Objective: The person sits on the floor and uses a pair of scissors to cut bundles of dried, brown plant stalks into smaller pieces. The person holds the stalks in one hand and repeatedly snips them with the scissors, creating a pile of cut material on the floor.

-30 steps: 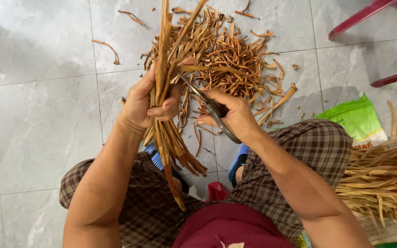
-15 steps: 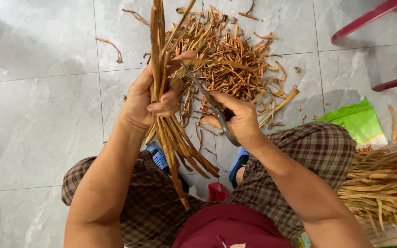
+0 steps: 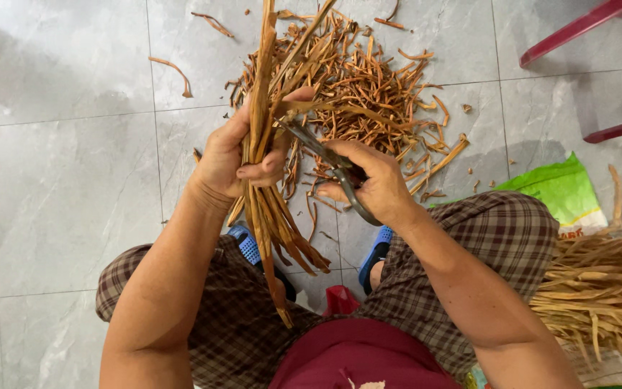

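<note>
Dry, fibrous brown strips (image 3: 268, 144), dull grey metal scissors (image 3: 325, 155), glossy grey floor tiles (image 3: 59, 187), checked cloth shorts (image 3: 498, 230)

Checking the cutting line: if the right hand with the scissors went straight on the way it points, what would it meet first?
Most likely the bundle of brown strips held in the left hand; the scissors in the right hand already reach it.

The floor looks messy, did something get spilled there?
Yes, in a way. Cut brown strip pieces lie scattered over the grey tile floor, with a few strays apart from the heap. The left hand grips a bundle of strips; the right hand holds scissors.
</note>
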